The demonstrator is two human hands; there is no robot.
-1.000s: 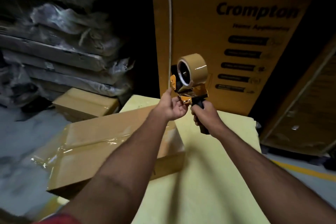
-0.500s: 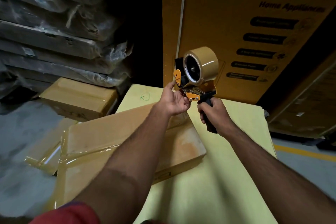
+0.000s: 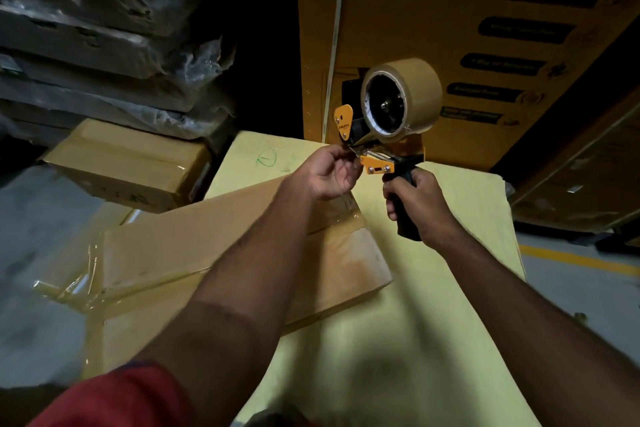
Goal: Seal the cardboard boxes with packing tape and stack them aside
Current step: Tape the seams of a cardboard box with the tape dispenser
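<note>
Gripping the black handle of the tape dispenser [image 3: 388, 135] with my right hand [image 3: 417, 204], I am keeping all the fingers wrapped tight around it, the tool raised above the pale yellow surface [image 3: 433, 305]. The roll of brown packing tape [image 3: 403, 97] is sitting on its hub at the top, facing me. My left hand [image 3: 327, 172] is reaching to the front of the dispenser, thumb and forefinger pinched together at the tape's loose end by the orange guard; the other fingers are curling loosely, and I cannot tell how much tape is between them. Under my left forearm the cardboard box [image 3: 214, 253] is lying flat on the yellow surface, glossy tape running across its top and hanging crumpled off its left end. Another taped box [image 3: 128, 163] is resting on the floor beyond it, and a tall orange printed carton [image 3: 450, 28] is standing upright behind the dispenser.
</note>
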